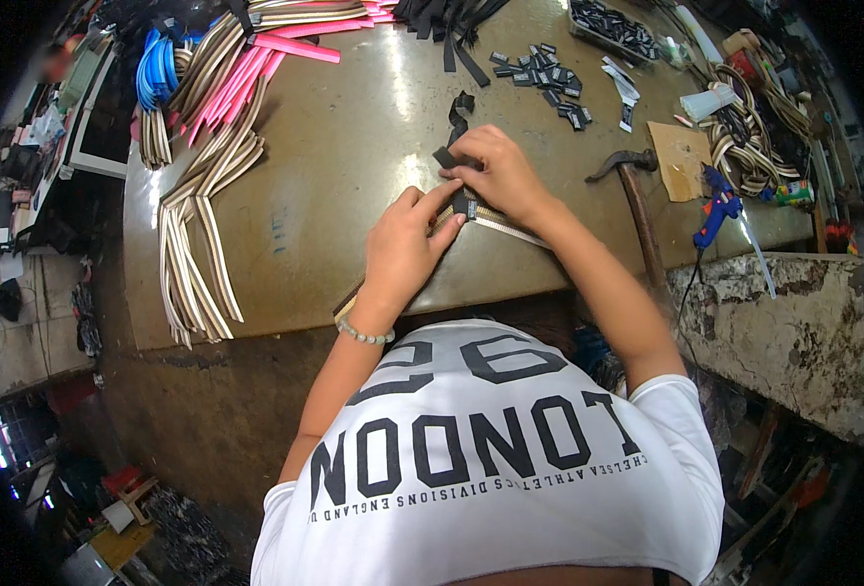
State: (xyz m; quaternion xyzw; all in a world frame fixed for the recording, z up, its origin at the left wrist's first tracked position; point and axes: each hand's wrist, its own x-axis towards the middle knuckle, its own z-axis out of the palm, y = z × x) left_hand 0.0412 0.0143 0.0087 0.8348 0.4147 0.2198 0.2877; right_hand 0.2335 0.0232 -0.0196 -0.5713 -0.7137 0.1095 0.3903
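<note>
Over the middle of the table, my two hands work close together on a striped webbing strap point(505, 227) in brown, tan and white. The left hand point(407, 244) pinches the strap between thumb and fingers, beside a small black label point(472, 209) lying on it. A black fabric strip point(460, 122) runs across the strap and trails away on the far side. My right hand point(500, 176) is closed on this strip, its thumb and forefinger nearly meeting the left fingertips. Part of the strap is hidden under the hands and the left forearm.
Bundled striped straps point(192, 225) and pink straps point(241, 83) lie at left. Loose black labels point(539, 73) are scattered far right of centre, near a labels tray point(617, 34). A hammer point(637, 200), cardboard point(681, 156) and a blue glue gun point(717, 207) lie at right.
</note>
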